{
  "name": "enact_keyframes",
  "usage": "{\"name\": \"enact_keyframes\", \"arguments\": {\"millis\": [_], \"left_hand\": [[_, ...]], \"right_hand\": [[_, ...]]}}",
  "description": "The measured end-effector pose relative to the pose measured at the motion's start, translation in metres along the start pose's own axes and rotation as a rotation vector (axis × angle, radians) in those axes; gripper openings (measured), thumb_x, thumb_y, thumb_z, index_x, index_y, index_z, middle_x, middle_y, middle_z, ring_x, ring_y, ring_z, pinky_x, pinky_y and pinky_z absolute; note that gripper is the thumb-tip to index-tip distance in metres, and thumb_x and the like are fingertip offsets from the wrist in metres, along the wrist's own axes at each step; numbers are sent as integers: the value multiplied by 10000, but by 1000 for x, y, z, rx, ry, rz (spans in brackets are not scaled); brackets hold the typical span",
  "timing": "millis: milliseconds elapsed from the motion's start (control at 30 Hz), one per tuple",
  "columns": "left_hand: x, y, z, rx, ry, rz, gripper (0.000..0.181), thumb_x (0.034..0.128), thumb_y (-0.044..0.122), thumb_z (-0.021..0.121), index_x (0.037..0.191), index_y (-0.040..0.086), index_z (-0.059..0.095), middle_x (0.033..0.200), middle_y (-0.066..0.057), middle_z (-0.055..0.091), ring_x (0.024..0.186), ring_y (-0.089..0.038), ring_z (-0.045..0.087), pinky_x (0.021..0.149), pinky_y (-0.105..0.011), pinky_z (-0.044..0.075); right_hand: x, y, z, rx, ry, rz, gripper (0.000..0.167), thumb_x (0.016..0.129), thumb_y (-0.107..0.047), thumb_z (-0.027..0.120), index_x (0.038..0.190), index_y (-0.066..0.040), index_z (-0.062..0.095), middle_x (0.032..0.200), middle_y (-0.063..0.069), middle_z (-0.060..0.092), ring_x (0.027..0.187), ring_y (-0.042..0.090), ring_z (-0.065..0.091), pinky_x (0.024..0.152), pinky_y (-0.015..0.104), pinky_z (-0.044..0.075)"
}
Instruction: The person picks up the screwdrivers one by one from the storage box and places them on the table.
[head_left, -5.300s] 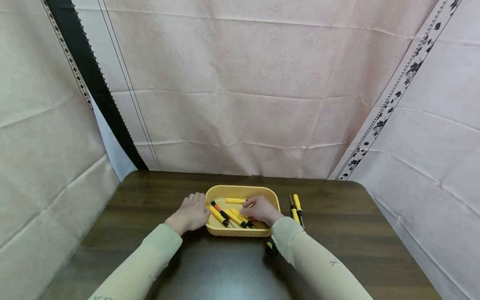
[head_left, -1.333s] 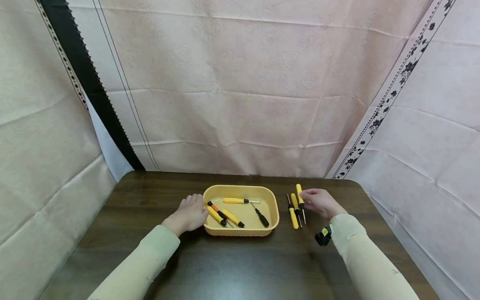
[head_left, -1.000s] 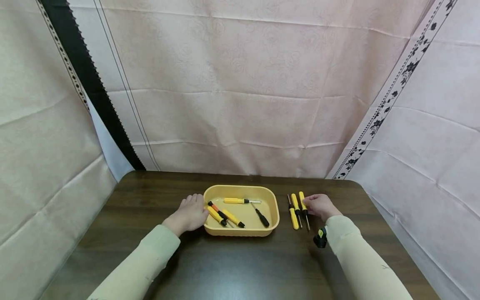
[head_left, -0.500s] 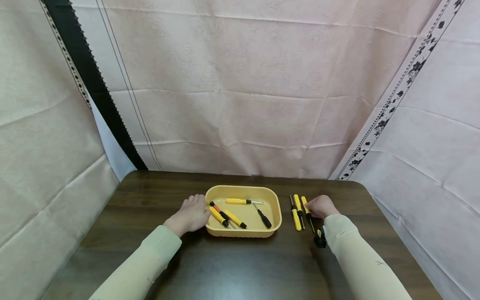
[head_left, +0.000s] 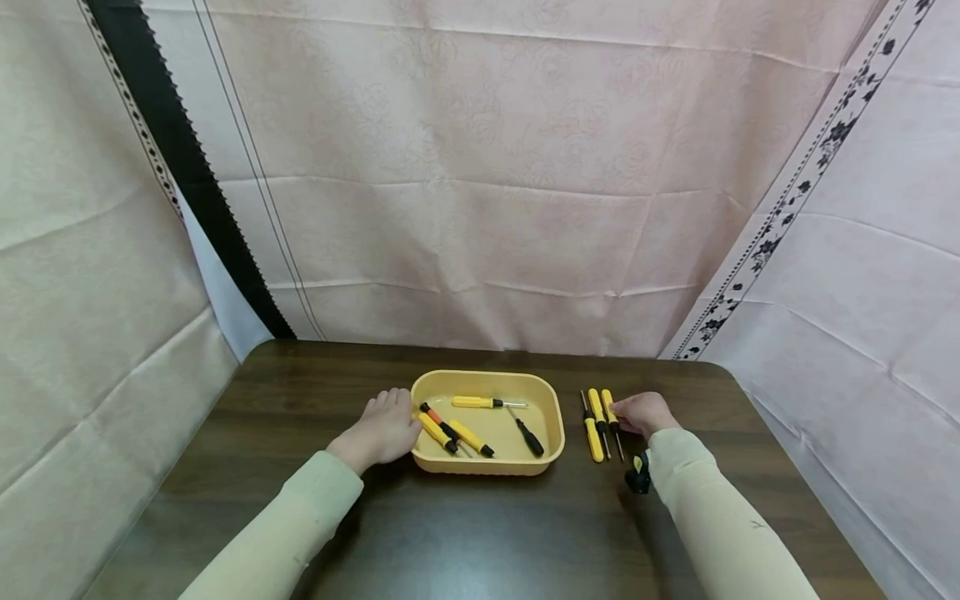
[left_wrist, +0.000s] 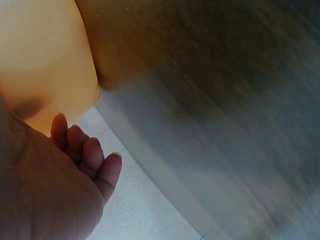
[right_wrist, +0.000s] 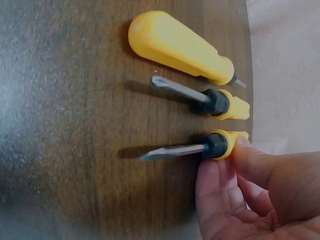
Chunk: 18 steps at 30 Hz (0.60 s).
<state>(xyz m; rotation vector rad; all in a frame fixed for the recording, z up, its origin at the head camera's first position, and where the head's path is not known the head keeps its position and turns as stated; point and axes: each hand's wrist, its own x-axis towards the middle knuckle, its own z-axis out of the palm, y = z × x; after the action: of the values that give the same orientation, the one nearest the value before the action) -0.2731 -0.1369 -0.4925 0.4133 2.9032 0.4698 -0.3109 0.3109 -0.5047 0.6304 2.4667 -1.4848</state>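
So, starting at the far left, we had pale cloth [head_left: 97, 275] hanging beside the bench [head_left: 465, 533]. Next came our left hand [head_left: 381, 427], back facing up, against the left end of a yellow tray [head_left: 487, 468]. Its fingers looked loosely bent in the left wrist view, but the thumb was hidden, so we honestly couldn't tell if it was gripping the rim or just resting there.

In the tray we counted five: a slanted yellow screwdriver [head_left: 435, 431] by the left end, an orange-and-black screwdriver [head_left: 441, 421] right alongside it, a middle yellow screwdriver [head_left: 470, 437] nearer the front, a crosswise yellow screwdriver [head_left: 472, 402] at the back, and a black-handled screwdriver [head_left: 530, 439] toward the right.

Just right of the tray, on the bench, we had three more in a row. The first yellow screwdriver [head_left: 593, 439] had its handle toward us; the second yellow screwdriver [head_left: 596, 405] pointed the other way, and so did the third yellow screwdriver [right_wrist: 215, 145]. Our right hand [head_left: 642, 413] was pinching that last one's handle between thumb and fingers.
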Motion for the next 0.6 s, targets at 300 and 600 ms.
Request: {"name": "enact_keyframes", "arguments": {"millis": [300, 600], "left_hand": [[1, -1, 0, 6, -5, -3, 432, 971, 332, 431, 1248, 1, 433, 1053, -74, 439, 951, -239, 380, 869, -425, 324], [0, 0, 1, 9, 0, -7, 439, 971, 320, 439, 1260, -10, 430, 1045, -73, 440, 951, -242, 380, 875, -423, 325]], "right_hand": [[1, 0, 4, 8, 17, -13, 273, 916, -131, 662, 1097, 74, 670, 988, 119, 654, 800, 186, 616, 728, 320, 540], [5, 4, 2, -3, 1, 10, 301, 917, -168, 666, 1116, 59, 661, 1075, 150, 630, 875, 221, 616, 777, 340, 532]]}}
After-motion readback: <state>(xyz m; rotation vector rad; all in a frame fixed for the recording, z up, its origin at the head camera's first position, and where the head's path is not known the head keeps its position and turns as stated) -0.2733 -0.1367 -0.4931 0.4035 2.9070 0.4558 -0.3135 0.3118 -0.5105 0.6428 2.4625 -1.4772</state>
